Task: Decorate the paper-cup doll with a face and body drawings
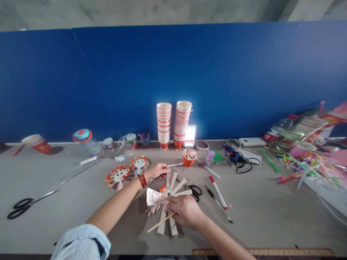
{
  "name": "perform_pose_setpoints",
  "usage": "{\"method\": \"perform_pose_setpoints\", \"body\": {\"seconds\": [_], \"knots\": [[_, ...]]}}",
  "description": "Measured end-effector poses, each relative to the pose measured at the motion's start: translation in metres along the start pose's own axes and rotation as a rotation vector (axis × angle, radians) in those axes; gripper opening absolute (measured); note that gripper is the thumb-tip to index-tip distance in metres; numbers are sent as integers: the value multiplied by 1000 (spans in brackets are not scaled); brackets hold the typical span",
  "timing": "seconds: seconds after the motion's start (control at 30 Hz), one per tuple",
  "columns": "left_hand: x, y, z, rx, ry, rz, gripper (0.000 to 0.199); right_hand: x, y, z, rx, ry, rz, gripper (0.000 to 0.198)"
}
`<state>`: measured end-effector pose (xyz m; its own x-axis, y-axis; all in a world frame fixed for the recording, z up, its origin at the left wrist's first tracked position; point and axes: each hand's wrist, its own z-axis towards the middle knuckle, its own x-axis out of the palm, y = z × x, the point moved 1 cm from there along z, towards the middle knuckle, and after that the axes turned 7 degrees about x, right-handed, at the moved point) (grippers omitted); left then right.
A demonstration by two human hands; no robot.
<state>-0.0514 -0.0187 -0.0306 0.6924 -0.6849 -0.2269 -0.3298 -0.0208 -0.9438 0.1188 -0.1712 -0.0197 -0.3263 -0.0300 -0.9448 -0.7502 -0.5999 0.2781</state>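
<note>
A cut-up paper cup figure [154, 197] with long white strips fanned around a drawn face lies in front of me. My left hand [157, 172], a red bead bracelet on its wrist, has its fingers pinched at the tip of an upper strip. My right hand [185, 210] grips a thin wooden stick [159, 223], which slants down to the left across the lower strips. Its fingertips rest on the figure beside the drawn eye. Part of another figure [153, 210] shows underneath. Black-handled scissors [195, 192] lie partly behind the strips.
Two finished-looking paper figures [119, 176] [139, 164] stand left of my hands. Paper cup stacks [164, 124] [182, 124] rise at the back, behind a cup of scraps [189, 160]. Pens [219, 193], a glue gun [235, 155], scissors [23, 207] and a straw pile [311, 164] lie around.
</note>
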Motion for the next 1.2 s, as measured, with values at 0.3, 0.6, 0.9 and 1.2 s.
{"method": "perform_pose_setpoints", "body": {"seconds": [0.3, 0.6, 0.9, 1.2], "knots": [[10, 9, -4, 79, -151, -10, 34, 4, 0, -3, -13, -11, 5, 24], [8, 17, -1, 70, -223, 31, 32, 6, -1, -3, -4, -13, 52, 22], [15, 22, -5, 102, -265, 167, 31, 9, -3, -4, -17, -30, 75, 21], [16, 18, -10, 154, -288, 154, 29, -1, -3, -3, 10, 43, 134, 25]]}}
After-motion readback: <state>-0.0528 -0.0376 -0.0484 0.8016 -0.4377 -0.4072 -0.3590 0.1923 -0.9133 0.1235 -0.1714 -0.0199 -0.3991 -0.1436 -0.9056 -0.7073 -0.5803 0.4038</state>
